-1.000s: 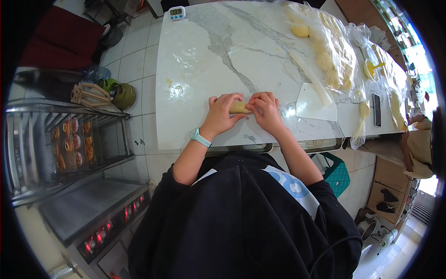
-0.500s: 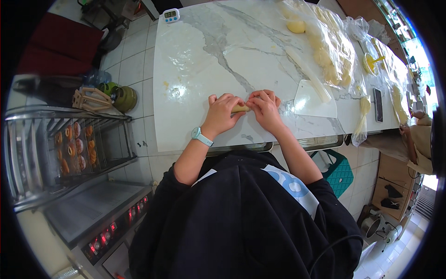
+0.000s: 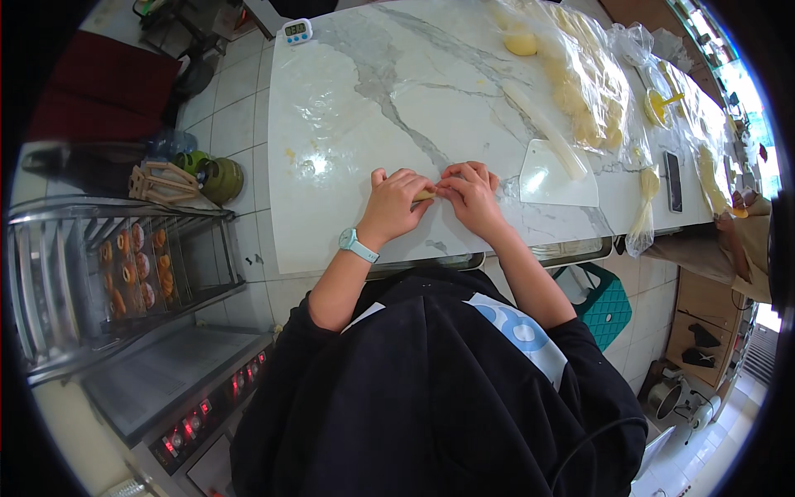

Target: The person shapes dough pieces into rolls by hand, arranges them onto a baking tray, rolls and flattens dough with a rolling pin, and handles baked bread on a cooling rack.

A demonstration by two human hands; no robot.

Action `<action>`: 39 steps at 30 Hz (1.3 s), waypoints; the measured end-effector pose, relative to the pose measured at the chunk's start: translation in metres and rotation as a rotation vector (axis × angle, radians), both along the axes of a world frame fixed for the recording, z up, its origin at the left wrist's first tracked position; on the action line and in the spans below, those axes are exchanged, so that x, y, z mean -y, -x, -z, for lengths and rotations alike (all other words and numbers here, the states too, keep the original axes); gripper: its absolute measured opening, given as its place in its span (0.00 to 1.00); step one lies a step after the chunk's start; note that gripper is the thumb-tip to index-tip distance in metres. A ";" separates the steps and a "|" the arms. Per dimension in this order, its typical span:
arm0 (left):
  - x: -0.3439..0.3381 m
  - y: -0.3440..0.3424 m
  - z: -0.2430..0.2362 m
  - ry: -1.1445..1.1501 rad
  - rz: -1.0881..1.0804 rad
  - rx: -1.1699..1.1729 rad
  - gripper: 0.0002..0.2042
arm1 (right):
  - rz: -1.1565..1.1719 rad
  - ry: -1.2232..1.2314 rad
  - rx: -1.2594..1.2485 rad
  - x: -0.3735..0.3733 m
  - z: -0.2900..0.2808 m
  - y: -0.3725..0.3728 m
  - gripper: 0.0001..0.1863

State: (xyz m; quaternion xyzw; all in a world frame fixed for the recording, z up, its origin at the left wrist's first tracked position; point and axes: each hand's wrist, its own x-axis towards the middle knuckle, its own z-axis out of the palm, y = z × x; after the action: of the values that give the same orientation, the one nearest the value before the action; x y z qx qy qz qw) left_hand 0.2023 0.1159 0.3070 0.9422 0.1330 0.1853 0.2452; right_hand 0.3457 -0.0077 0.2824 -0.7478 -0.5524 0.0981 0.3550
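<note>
Between my two hands, just above the near part of the marble-patterned table (image 3: 348,116), is a small piece of pale dough (image 3: 423,196). My left hand (image 3: 395,202) wraps its fingers round the dough from the left, with a light blue watch on the wrist. From the right, the fingertips of my right hand (image 3: 470,197) are pinched together at the dough's end, touching the left fingertips. Most of the dough is hidden by my fingers. Nearest on the right lies a flat translucent scraper (image 3: 556,184), with a pale rolling pin (image 3: 551,137) across its upper corner.
Plastic-covered dough balls (image 3: 592,91) lie at the far right, near a bowl of yellow filling (image 3: 658,108) and a phone (image 3: 673,182). A timer (image 3: 296,31) stands far left. A rack of doughnuts (image 3: 137,269) stands left, a green stool (image 3: 606,311) right. A co-worker (image 3: 741,248) is at the right edge.
Both hands stay together on the dough, with only slight finger shifts. The whole view has moved a little, so the table appears slightly further left.
</note>
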 end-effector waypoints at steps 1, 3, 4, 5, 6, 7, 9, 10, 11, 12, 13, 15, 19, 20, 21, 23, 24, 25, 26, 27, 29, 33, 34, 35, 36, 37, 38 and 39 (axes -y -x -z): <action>0.000 -0.002 -0.003 0.033 -0.025 -0.022 0.09 | 0.005 0.014 -0.017 -0.003 0.001 -0.001 0.05; -0.001 -0.005 -0.005 0.065 -0.046 -0.044 0.09 | 0.013 0.026 -0.033 -0.007 0.002 -0.002 0.05; 0.000 -0.004 -0.004 0.048 -0.032 -0.041 0.08 | 0.056 0.025 -0.046 -0.009 -0.001 0.000 0.05; 0.000 -0.004 -0.003 0.030 -0.018 -0.039 0.08 | 0.100 0.024 -0.059 -0.010 -0.005 0.001 0.05; -0.001 -0.002 -0.001 0.031 -0.018 -0.040 0.08 | 0.101 0.024 -0.059 -0.013 -0.010 0.002 0.05; -0.003 -0.001 0.000 -0.001 0.004 -0.054 0.08 | 0.128 0.055 -0.078 -0.016 -0.014 0.001 0.04; -0.001 -0.001 0.003 -0.033 0.026 -0.067 0.08 | 0.157 0.087 -0.095 -0.016 -0.014 -0.001 0.04; 0.000 -0.001 0.003 -0.052 0.004 -0.010 0.07 | 0.136 0.103 -0.056 -0.017 -0.012 -0.002 0.04; 0.001 -0.001 0.004 -0.070 -0.018 0.047 0.07 | 0.114 0.120 -0.018 -0.017 -0.011 -0.003 0.05; 0.001 0.000 0.004 -0.072 -0.020 0.048 0.07 | 0.111 0.118 -0.017 -0.015 -0.010 -0.003 0.05; 0.001 0.001 0.002 -0.060 -0.036 -0.006 0.10 | 0.084 0.086 -0.060 -0.010 -0.016 0.000 0.07; 0.001 0.003 -0.002 -0.046 -0.056 -0.059 0.12 | 0.054 0.056 -0.101 -0.007 -0.016 0.002 0.09; 0.000 0.008 -0.010 0.112 -0.126 -0.036 0.26 | 0.022 0.028 0.024 -0.005 -0.016 0.004 0.14; -0.001 0.012 -0.008 0.073 -0.172 0.087 0.30 | 0.030 0.013 0.008 -0.007 -0.019 0.005 0.14; -0.003 0.018 -0.007 0.075 -0.176 0.087 0.30 | 0.026 0.015 0.008 -0.007 -0.018 0.005 0.14; -0.011 0.031 0.000 0.158 -0.254 0.188 0.25 | -0.020 0.036 0.113 -0.009 -0.016 0.006 0.15; -0.018 0.039 0.005 0.157 -0.257 0.191 0.25 | -0.023 0.034 0.116 -0.012 -0.017 0.007 0.15; -0.022 0.049 0.009 0.257 -0.256 0.144 0.20 | 0.007 0.004 0.088 -0.013 -0.021 0.009 0.14; -0.025 0.057 0.013 0.358 -0.254 0.098 0.15 | 0.036 -0.025 0.060 -0.016 -0.025 0.012 0.13; -0.026 0.060 0.019 0.360 -0.265 0.101 0.15 | 0.026 -0.023 0.061 -0.020 -0.029 0.014 0.13; -0.029 0.058 0.020 0.376 -0.293 0.039 0.07 | -0.129 -0.055 -0.009 -0.031 -0.035 0.018 0.09; -0.024 0.050 0.020 0.278 -0.334 0.023 0.03 | -0.207 -0.086 0.021 -0.048 -0.032 0.032 0.07; -0.024 0.050 0.021 0.251 -0.327 0.037 0.03 | -0.259 -0.069 0.075 -0.051 -0.032 0.033 0.06; -0.024 0.051 0.021 0.224 -0.321 0.051 0.02 | -0.312 -0.052 0.129 -0.054 -0.031 0.035 0.06; -0.023 0.052 0.022 0.227 -0.329 0.055 0.02 | -0.321 -0.050 0.133 -0.056 -0.030 0.036 0.06; -0.024 0.053 0.020 0.268 -0.333 0.084 0.02 | -0.305 0.009 0.179 -0.058 -0.029 0.036 0.05; -0.024 0.055 0.019 0.310 -0.335 0.113 0.02 | -0.289 0.067 0.227 -0.060 -0.028 0.036 0.06; -0.023 0.056 0.019 0.314 -0.339 0.117 0.02 | -0.294 0.071 0.231 -0.061 -0.028 0.037 0.06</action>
State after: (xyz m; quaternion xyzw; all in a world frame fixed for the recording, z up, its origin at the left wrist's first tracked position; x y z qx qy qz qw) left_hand 0.1462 0.1390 0.2881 0.8444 0.3021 0.2553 0.3614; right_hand 0.3084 0.0537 0.3099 -0.6775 -0.6888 0.0819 0.2446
